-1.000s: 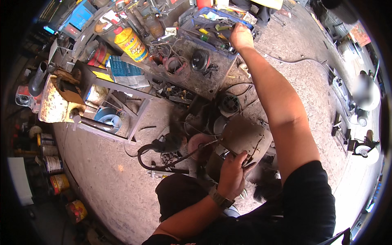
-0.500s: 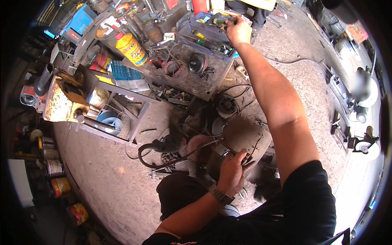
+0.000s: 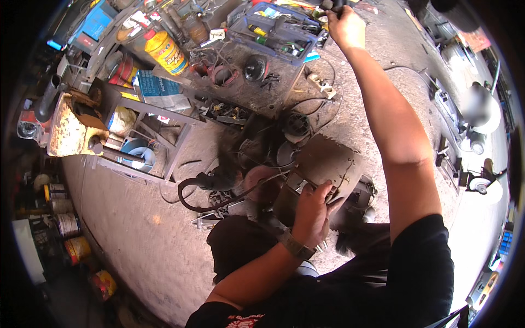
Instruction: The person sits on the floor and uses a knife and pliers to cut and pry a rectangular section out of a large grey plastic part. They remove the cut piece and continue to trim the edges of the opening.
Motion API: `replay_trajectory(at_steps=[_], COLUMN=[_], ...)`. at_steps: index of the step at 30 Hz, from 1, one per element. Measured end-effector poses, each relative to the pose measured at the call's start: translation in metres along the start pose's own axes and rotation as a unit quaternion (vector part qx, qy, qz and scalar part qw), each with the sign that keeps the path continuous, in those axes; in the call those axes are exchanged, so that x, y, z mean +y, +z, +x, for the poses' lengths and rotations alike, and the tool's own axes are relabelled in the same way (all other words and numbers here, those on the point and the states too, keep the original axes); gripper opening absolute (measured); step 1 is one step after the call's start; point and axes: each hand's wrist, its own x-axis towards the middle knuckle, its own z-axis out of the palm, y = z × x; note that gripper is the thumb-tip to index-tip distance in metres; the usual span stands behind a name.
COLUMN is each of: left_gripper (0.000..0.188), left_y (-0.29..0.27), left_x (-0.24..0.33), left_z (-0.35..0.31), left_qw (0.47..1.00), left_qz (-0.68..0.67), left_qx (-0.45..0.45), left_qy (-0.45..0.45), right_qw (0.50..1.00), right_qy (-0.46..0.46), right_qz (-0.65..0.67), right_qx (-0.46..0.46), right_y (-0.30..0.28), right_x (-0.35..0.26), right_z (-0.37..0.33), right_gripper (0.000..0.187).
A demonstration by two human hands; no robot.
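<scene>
My left hand [image 3: 314, 216] is closed on a worn brown panel [image 3: 322, 164] with a small rectangular metal-edged opening; its thumb lies along the top face. The panel is tilted above my knees, with a ragged crack-like line down its right part. My right arm is stretched far forward, and my right hand [image 3: 348, 28] is closed around a dark object [image 3: 339, 5], cut off by the picture's upper edge, whose kind I cannot make out. Just left of that hand lies a blue plastic tray [image 3: 298, 59] with several hand tools and a yellow tube.
A grimy metal bench [image 3: 257, 95] bears a yellow bottle [image 3: 167, 53] and a black round part [image 3: 255, 68]. On the floor are a pinkish disc [image 3: 260, 183], a black cable loop [image 3: 188, 205], a white socket strip [image 3: 321, 86] and an angle grinder [image 3: 481, 183]. Paint cans stand at left.
My right hand has come up out of the tray and moved right, past its edge, still closed. My left hand keeps hold of the panel. The whole view has shifted slightly.
</scene>
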Motion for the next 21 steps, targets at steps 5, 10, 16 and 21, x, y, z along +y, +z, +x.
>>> replay_trajectory(at_steps=[5,10,16,21], left_gripper=[0.011,0.014,0.036,0.057], left_y=[0.007,0.027,0.048,0.061], left_x=[-0.007,-0.018,-0.035,-0.056], left_z=[0.009,0.012,0.028,0.021], left_qw=[1.000,0.999,0.997,0.992], left_qz=[-0.004,-0.036,0.045,0.021], left_qx=[-0.007,0.020,0.021,-0.110], left_qy=[0.007,0.007,0.057,0.056], right_qw=[0.970,0.851,0.823,0.751], right_qy=[0.113,0.206,0.295,0.396], right_qz=[0.214,0.480,0.485,0.525], right_qx=[-0.011,-0.045,-0.019,0.059], right_y=[-0.085,-0.224,-0.328,-0.317], right_x=[0.010,-0.008,-0.016,-0.025], right_z=[-0.038,-0.119,-0.227,-0.325], right_gripper=[0.026,0.017,0.019,0.016])
